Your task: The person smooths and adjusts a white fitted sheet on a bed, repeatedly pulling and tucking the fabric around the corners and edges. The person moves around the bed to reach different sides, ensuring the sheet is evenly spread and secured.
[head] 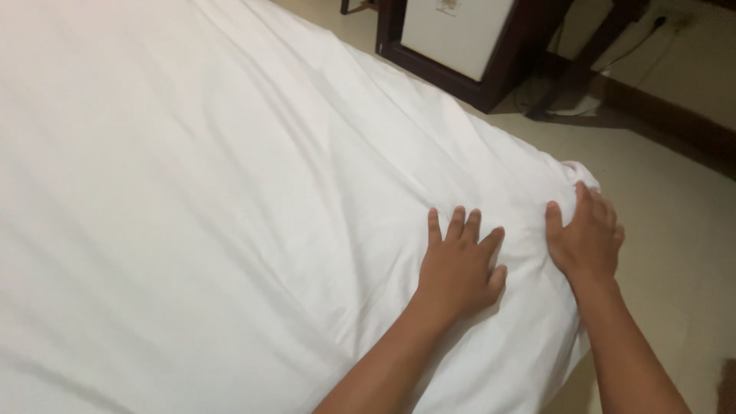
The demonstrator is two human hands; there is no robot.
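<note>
A white sheet [215, 192] covers a bed and fills most of the head view, with soft creases running toward its near right corner. My left hand [460, 264] lies flat on the sheet, fingers spread, just inside that corner. My right hand [586, 238] rests on the corner of the bed [571, 172] itself, thumb on top and fingers curled over the sheet's edge where the cloth bunches. Both forearms come in from the bottom of the view. Whether the right fingers pinch the cloth is hidden.
A dark wooden cabinet with a pale front [460, 34] stands beyond the bed at top centre. A dark furniture leg [583, 61] and a cable run down to the beige tiled floor [675, 230] on the right. A dark skirting board [675, 123] lines the wall.
</note>
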